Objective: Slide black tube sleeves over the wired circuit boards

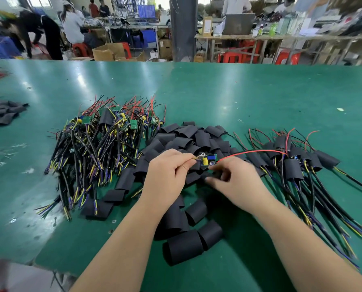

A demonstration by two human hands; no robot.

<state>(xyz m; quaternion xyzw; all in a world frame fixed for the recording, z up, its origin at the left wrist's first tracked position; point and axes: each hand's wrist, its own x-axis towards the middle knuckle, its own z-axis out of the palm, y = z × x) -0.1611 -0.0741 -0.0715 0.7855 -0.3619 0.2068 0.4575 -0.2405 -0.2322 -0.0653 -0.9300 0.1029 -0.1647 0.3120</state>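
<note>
My left hand (167, 173) pinches the wire end of a small circuit board (208, 160) with yellow and blue parts, held just above a heap of loose black tube sleeves (186, 140). A red wire (251, 152) arcs from the board to the right. My right hand (237, 178) sits just right of the board, fingers curled down onto the sleeves, its fingertips on a black sleeve (207, 178); the grip is partly hidden. Bare wired boards (104, 133) are piled at the left. Boards with sleeves on them (298, 163) lie at the right.
The work lies on a green table (260, 98). More black sleeves (3, 114) lie at the far left edge. Several large sleeves (188, 234) sit between my forearms. Behind the table are people, red stools, boxes and benches.
</note>
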